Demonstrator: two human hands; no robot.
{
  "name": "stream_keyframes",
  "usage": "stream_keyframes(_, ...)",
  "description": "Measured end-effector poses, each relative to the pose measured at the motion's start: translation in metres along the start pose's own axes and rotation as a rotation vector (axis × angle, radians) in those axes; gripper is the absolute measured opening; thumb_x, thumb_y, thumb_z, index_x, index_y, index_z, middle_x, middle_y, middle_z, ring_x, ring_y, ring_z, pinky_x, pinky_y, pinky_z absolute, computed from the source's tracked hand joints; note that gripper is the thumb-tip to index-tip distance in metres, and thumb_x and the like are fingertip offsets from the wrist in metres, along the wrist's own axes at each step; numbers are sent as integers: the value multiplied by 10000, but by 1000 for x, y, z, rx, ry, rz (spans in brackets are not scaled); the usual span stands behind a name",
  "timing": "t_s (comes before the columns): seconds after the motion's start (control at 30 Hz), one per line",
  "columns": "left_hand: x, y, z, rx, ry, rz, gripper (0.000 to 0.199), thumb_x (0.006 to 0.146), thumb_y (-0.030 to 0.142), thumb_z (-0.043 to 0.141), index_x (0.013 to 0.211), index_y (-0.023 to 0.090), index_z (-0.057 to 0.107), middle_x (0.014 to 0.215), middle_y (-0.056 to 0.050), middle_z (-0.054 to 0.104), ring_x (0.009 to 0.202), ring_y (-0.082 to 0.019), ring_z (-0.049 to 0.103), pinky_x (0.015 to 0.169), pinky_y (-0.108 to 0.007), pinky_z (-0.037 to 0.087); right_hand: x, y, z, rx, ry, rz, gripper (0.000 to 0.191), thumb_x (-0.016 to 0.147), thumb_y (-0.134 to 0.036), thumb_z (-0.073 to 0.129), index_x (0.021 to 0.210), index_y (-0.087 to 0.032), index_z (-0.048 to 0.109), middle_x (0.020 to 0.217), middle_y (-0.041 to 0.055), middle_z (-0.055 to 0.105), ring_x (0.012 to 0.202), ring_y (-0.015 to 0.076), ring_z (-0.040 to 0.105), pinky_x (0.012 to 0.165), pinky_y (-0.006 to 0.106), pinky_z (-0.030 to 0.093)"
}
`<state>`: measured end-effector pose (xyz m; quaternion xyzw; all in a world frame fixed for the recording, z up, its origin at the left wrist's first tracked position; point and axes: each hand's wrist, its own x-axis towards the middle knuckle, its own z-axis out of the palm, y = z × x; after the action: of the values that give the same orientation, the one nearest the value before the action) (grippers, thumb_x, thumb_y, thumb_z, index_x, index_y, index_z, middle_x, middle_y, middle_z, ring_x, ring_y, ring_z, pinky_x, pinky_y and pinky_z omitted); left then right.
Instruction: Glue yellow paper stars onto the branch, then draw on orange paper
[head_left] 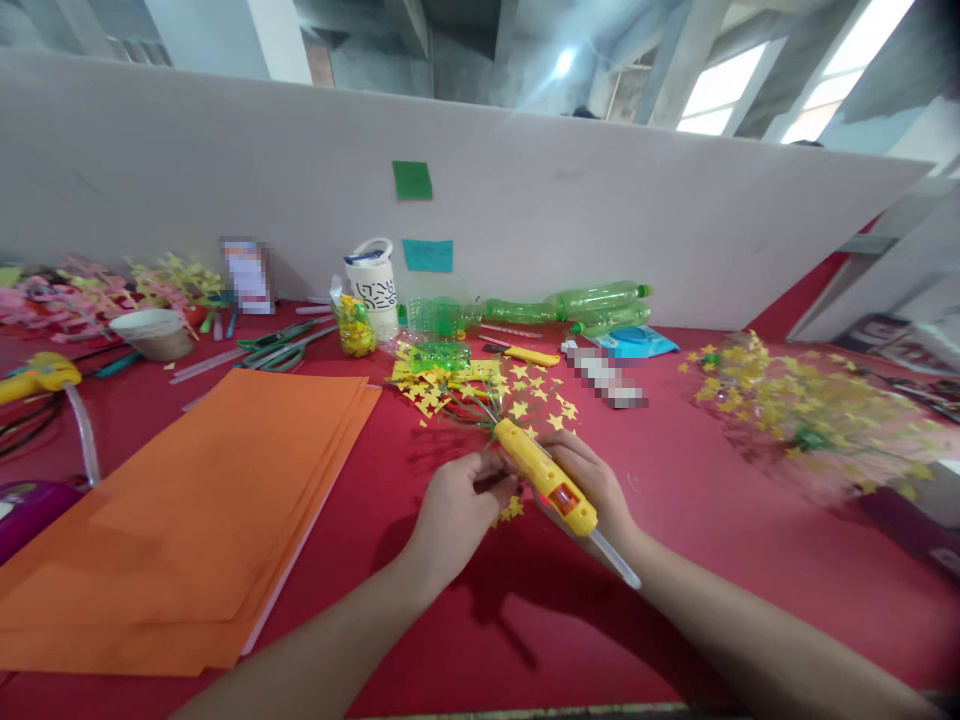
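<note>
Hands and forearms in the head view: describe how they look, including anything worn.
The left hand and right hand are human and show no glove. The left forearm and right forearm are bare as far as the picture shows, with no sleeve, watch or bracelet. Rings cannot be ruled out, since some fingers are hidden.

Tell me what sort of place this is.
Most likely a craft workspace: a glue gun, cut-out yellow stars and a stack of orange paper are out on a red table.
</note>
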<state>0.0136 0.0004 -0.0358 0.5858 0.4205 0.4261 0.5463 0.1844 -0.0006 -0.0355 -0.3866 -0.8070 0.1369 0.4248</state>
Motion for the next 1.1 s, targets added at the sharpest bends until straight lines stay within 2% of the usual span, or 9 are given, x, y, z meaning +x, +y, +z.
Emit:
stream_keyframes(0.13,1,-1,-1,21,22,-2,109,739,176,584,821,162,653,845,-42,694,822,-182,642,785,-280,486,0,-1,0,5,4,-18,95,781,-218,577,868,-192,550,923,80,566,792,180,567,670,280,456)
stream_keyframes(0.2,1,-1,-1,27,40,-26,101,732,195,594,807,153,647,803,-46,688,775,-179,641,730,-268,488,-1,-3,-1,13,53,-37,92,777,-202,581,864,-193,551,922,79,571,796,179,574,676,280,462)
stream_keyframes(0.33,0,2,0,-39,24,-82,130,727,185,574,836,140,628,759,-51,690,726,-172,645,615,-228,463,-5,-7,-5,-21,151,-106,69,765,-170,582,806,-194,531,748,29,589,645,142,572,581,247,452)
stream_keyframes(0.43,0,4,2,-95,38,-114,139,696,127,560,826,130,608,769,-58,695,763,-181,655,628,-223,463,-10,-5,-6,-44,97,-175,89,743,-174,578,742,-199,492,661,3,562,542,115,515,513,231,414)
stream_keyframes(0.57,1,4,0,-136,6,-111,159,693,113,550,841,128,605,793,-61,700,783,-188,659,633,-226,466,-13,2,-4,-39,9,-208,89,754,-197,555,729,-202,470,662,4,540,553,111,492,517,231,387)
stream_keyframes(0.83,-1,-2,-3,-197,-45,-87,142,729,171,572,867,141,591,869,-72,700,848,-190,655,717,-259,486,-9,0,-5,-36,7,-173,60,774,-234,541,749,-200,498,678,13,572,566,114,527,525,227,406)
stream_keyframes(0.97,-3,2,-3,-75,-1,-95,186,730,203,576,902,140,605,822,-66,699,798,-186,664,661,-246,493,-6,-9,-11,-87,164,-79,66,755,-203,564,702,-197,524,674,17,603,545,121,546,515,237,430)
stream_keyframes(1.1,-4,5,-6,112,60,-104,298,730,222,563,1012,141,617,797,-53,696,757,-180,668,646,-250,508,0,-12,-19,-54,333,192,71,778,-229,567,814,-190,615,748,37,652,527,123,541,504,250,441)
